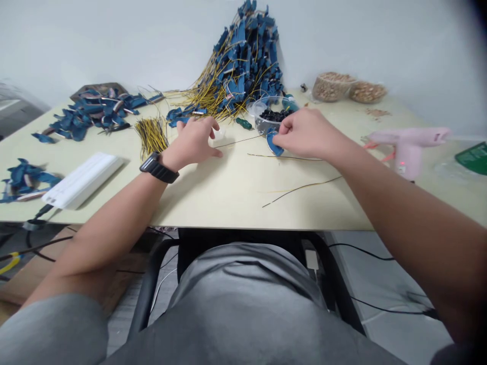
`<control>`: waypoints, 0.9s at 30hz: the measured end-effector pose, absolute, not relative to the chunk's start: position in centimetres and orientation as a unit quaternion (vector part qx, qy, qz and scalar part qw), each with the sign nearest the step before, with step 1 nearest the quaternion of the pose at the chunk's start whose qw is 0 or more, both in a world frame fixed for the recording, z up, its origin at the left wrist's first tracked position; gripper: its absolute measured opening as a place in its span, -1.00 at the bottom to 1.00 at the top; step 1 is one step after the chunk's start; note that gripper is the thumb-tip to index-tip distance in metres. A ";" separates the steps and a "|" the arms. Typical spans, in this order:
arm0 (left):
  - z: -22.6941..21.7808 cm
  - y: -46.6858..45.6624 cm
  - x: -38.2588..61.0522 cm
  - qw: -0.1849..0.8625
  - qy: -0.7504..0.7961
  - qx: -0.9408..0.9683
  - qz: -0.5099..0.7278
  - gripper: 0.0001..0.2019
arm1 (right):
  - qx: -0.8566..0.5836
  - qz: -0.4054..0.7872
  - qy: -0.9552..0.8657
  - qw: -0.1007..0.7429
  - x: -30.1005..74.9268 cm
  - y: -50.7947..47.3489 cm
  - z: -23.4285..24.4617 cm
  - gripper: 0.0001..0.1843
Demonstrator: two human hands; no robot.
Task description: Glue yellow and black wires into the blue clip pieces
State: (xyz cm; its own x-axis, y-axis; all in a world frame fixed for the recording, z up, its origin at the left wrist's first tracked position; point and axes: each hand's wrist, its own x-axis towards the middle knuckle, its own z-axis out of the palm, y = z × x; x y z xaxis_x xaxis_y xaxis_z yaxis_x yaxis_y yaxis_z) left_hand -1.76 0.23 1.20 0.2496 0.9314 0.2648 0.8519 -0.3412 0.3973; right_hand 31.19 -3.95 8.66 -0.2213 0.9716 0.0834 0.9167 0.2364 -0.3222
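Observation:
My right hand (304, 133) pinches a small curved blue plastic piece (274, 144) above the table. A thin dark wire (240, 141) runs from beside that piece toward my left hand (197, 141). The left fingers and thumb are spread, with no object visible in their grip; a small whitish item (219, 133) lies just behind them. Below the right hand, loose thin wires (291, 191) stretch across the tabletop. Close behind the blue piece stands a clear round tub (261, 124) with small black parts (274, 115) in it.
A tall heap of blue pieces (247, 61) with yellow wires leans against the wall. More blue parts (89, 114), a yellow wire bundle (151, 134) and a white power box (85, 178) are leftward. To the right are a pink glue gun (411, 139) and bags of tan bits (333, 87).

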 end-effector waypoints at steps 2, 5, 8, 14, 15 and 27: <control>1.5 0.1 -1.8 0.089 0.562 0.788 0.234 -0.28 | -0.611 0.098 -0.778 0.114 30.8 -3.9 8.1 -0.75; 1.9 -0.7 -1.2 0.096 0.561 0.791 0.223 -0.18 | -0.593 0.099 -0.793 0.101 30.3 -4.1 7.3 -0.77; 2.1 -2.0 0.6 0.135 0.526 0.809 0.223 -0.02 | -0.583 0.100 -0.802 0.086 29.6 -4.7 6.9 -0.80; 1.7 -5.1 5.6 0.209 0.453 0.842 0.205 0.13 | -0.588 0.090 -0.802 0.047 28.4 -6.4 6.8 -0.88; 1.5 -5.4 6.3 0.214 0.451 0.843 0.202 0.12 | -0.591 0.088 -0.801 0.042 28.3 -6.6 6.8 -0.90; -0.3 -5.9 9.1 0.224 0.419 0.854 0.212 0.02 | -0.605 0.087 -0.791 0.043 30.4 -8.0 5.9 -0.79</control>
